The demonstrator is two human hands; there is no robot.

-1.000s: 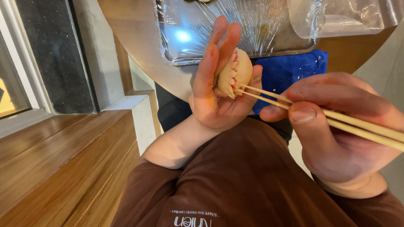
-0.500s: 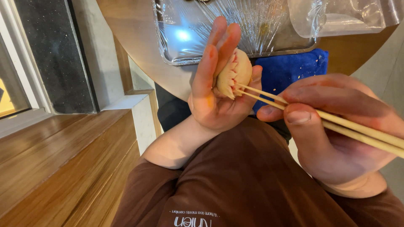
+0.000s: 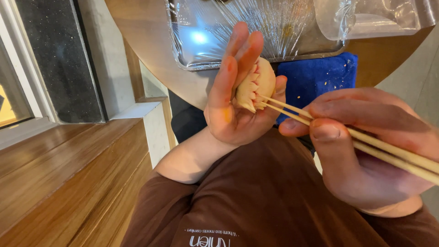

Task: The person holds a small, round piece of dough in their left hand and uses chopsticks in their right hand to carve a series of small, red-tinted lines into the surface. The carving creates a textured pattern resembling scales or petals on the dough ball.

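Observation:
My left hand (image 3: 231, 103) is raised palm-up and cups a pale round dough piece (image 3: 263, 78) with a row of pinched points along one edge. My right hand (image 3: 366, 146) grips a pair of wooden chopsticks (image 3: 292, 112) near their middle. The chopstick tips touch the pointed edge of the dough. Brown sleeves cover both my forearms below the hands.
A metal tray (image 3: 187, 45) wrapped in clear film lies on a round wooden table (image 3: 141, 27). A blue cloth (image 3: 320, 75) hangs at the table's edge beside the tray. A clear plastic bag (image 3: 366, 18) lies at the upper right. A wooden floor (image 3: 59, 183) spreads at the left.
None of note; the hands, dough and chopsticks hold nearly the same pose, with the chopstick tips staying at the dough's pointed edge.

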